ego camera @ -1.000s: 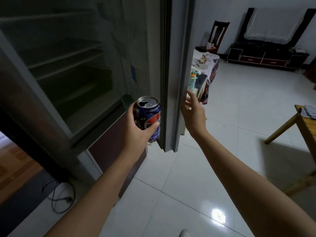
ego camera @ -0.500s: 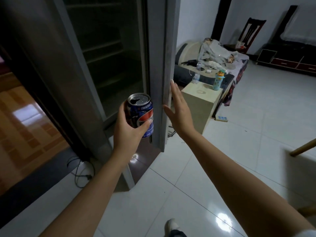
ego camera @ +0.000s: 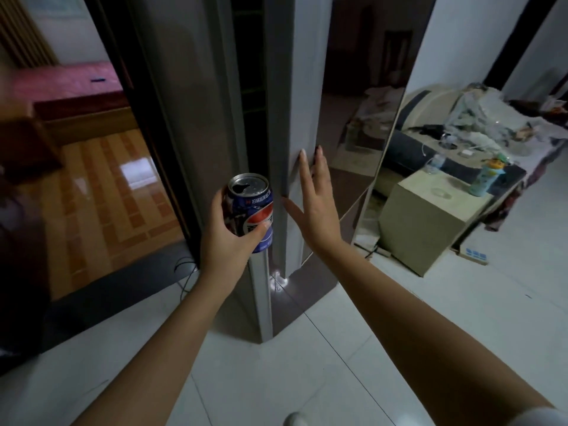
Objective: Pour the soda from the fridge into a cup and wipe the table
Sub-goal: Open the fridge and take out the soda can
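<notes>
My left hand is wrapped around a blue soda can with an opened silver top, held upright just in front of the fridge. My right hand lies flat with fingers spread against the edge of the grey fridge door. The door stands almost closed, with only a narrow dark gap left beside it. No cup or table for pouring is in view.
A beige cabinet with a small green bottle stands to the right, with a cluttered sofa behind it. An open doorway on the left shows a wooden floor. A black cable lies by the fridge base. White tiles cover the floor.
The fridge door has swung from wide open to nearly closed under my right hand. My view has turned left. The can stays in my left hand.
</notes>
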